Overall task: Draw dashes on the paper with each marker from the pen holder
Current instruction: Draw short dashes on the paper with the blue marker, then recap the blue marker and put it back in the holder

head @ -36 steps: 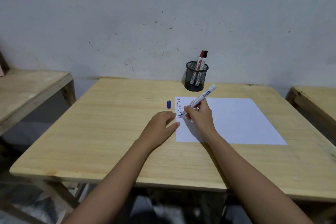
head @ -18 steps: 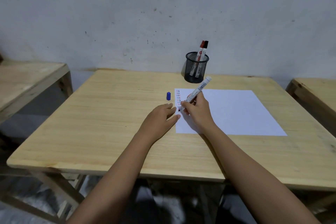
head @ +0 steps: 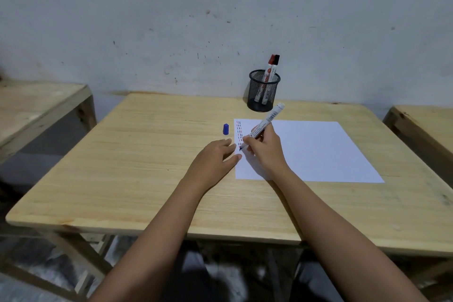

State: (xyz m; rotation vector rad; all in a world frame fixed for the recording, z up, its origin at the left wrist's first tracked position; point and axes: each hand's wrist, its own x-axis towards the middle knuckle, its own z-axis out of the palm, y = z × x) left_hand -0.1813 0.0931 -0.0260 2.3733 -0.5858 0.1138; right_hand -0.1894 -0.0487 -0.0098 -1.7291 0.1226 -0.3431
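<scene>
Gripping a white-barrelled marker (head: 263,126) in a closed writing pinch, the person's right hand (head: 263,152) rested on the near-left part of the sheet of paper (head: 316,149), which lay flat on a pale wooden table (head: 122,167). Compared with half a second and a second before, the marker's tip had worked nearer to the person along the paper's left edge, so the column of blue dashes (head: 241,133) had grown longer beside the red column (head: 237,130) already there; this suggested the blue run was well along but not finished, since bare paper remained below the tip. The marker's long axis ran diagonally: its blue writing tip pointed down, toward the person and to the left, apparently touching the paper just beside the left hand's fingertips, while its blunt back end pointed up, away and to the right, toward the pen holder (head: 263,91). The left hand (head: 213,159) lay palm down, fingers loosely spread and holding nothing, with its fingertips at the paper's left edge, seemingly steadying it. A small blue cap (head: 225,129) stood on the table just left of the paper. The black mesh pen holder stood beyond the sheet, with a red-capped marker (head: 269,68) and a black-capped marker (head: 275,67) leaning in it.
</scene>
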